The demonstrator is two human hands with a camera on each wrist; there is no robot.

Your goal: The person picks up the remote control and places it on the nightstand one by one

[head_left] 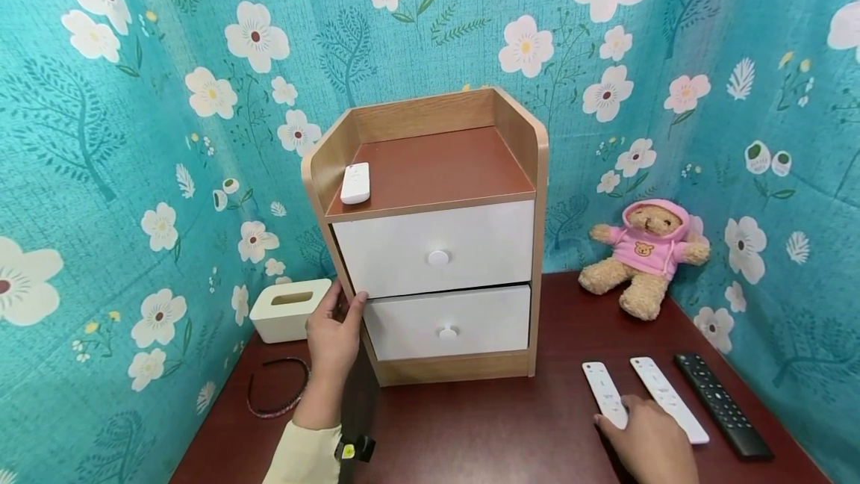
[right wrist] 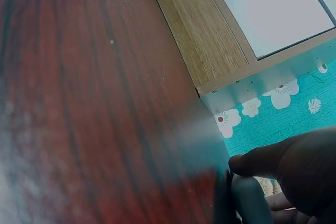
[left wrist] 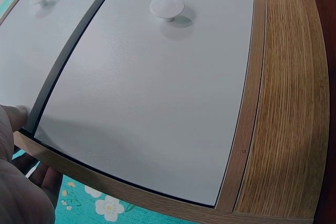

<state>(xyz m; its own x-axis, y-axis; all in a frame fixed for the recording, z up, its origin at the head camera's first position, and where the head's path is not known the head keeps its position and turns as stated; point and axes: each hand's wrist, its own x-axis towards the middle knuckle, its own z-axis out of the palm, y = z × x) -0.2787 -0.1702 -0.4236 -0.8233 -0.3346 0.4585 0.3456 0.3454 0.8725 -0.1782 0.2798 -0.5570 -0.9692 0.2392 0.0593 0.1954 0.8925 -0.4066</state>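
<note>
A small wooden cabinet (head_left: 443, 376) with two white drawers stands on the table; both drawers look closed. My left hand (head_left: 336, 334) grips its left side panel, thumb on the front edge between the drawers and fingers behind the panel. In the left wrist view the thumb (left wrist: 17, 115) presses beside the gap between the drawer fronts. At the right, my right hand (head_left: 648, 435) pinches the near part of a white remote control (head_left: 605, 391), the leftmost of the row. The right wrist view shows the thumb on the remote's dark, shaded end (right wrist: 248, 198).
Another white remote (head_left: 668, 398) and a black remote (head_left: 722, 402) lie right of my right hand. A small white remote (head_left: 355, 184) rests on the cabinet top. A teddy bear (head_left: 645, 252) sits behind. On the left are a tissue box (head_left: 285, 320) and a headband (head_left: 272, 414).
</note>
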